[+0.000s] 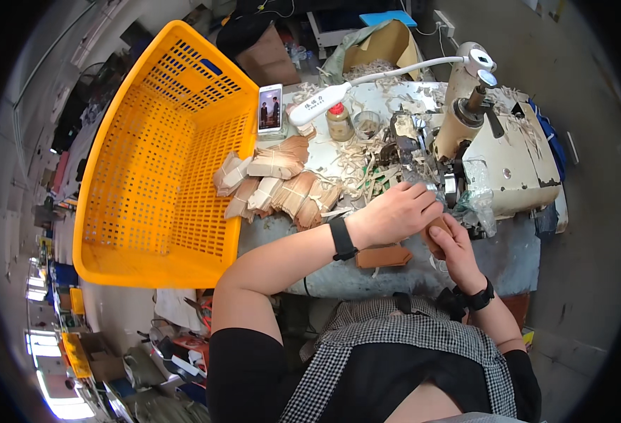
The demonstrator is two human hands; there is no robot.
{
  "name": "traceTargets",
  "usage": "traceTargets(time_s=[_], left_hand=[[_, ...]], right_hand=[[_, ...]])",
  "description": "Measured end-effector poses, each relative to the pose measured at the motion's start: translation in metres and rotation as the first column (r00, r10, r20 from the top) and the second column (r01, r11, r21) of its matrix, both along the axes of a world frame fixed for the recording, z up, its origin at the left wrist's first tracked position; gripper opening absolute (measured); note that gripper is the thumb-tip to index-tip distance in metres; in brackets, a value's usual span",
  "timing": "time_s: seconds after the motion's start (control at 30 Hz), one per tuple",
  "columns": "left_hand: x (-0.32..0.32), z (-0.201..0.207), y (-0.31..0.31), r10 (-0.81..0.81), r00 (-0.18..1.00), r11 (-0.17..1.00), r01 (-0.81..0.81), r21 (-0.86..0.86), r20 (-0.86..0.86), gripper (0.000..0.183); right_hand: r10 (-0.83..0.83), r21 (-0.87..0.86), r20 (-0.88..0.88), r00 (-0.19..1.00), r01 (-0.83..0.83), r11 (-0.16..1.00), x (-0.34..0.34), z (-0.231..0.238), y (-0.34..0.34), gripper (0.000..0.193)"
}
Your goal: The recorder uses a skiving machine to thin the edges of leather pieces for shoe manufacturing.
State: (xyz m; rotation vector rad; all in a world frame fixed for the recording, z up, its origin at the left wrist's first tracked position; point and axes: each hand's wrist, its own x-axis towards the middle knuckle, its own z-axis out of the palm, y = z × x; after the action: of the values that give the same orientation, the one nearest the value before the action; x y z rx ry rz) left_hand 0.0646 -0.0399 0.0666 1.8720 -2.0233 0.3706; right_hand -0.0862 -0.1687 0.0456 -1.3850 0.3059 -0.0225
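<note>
My right hand is closed around a brown leather-like piece, its thumb along the top. Right beside it, my left hand reaches across with fingers bent and pressed together at the front of a cream bench machine. The left fingertips are hidden, so what they grip does not show. Below my left wrist, a flat stack of brown pieces with an angled end lies near the table's front edge. Tied bundles of tan pieces lie to the left of my hands.
A big yellow plastic basket tilts against the table's left side. Pale scrap strips litter the table around the machine. Behind them stand a jar with a red lid, a white lamp and a propped phone.
</note>
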Motion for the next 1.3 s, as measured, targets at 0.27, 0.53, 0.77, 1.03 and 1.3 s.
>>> traceTargets(time_s=[0.27,0.53,0.77,1.03,1.3], left_hand=[[0.017,-0.021,-0.014,-0.133,0.984,0.983,0.146,-0.108,0.118,0.018],[0.029,-0.04,-0.014,-0.283,0.95,0.936,0.304,-0.176,0.134,0.037],[0.033,-0.04,-0.009,-0.267,0.958,0.951,0.28,-0.133,0.107,0.034],[0.033,-0.036,-0.01,-0.207,0.975,0.966,0.216,-0.14,0.08,0.028],[0.025,-0.035,-0.016,-0.221,0.975,0.964,0.222,-0.146,0.018,0.03]], right_hand=[[-0.173,0.03,0.029,0.984,0.172,0.985,-0.002,-0.007,0.017,0.02],[-0.267,0.055,-0.114,0.957,0.275,0.96,-0.008,-0.021,0.025,0.024],[-0.197,0.043,-0.087,0.976,0.202,0.978,-0.007,-0.024,0.021,0.031],[-0.179,0.167,-0.131,0.975,0.2,0.965,-0.001,-0.022,0.014,0.028],[-0.273,0.112,-0.136,0.952,0.288,0.951,-0.011,-0.013,0.008,0.027]])
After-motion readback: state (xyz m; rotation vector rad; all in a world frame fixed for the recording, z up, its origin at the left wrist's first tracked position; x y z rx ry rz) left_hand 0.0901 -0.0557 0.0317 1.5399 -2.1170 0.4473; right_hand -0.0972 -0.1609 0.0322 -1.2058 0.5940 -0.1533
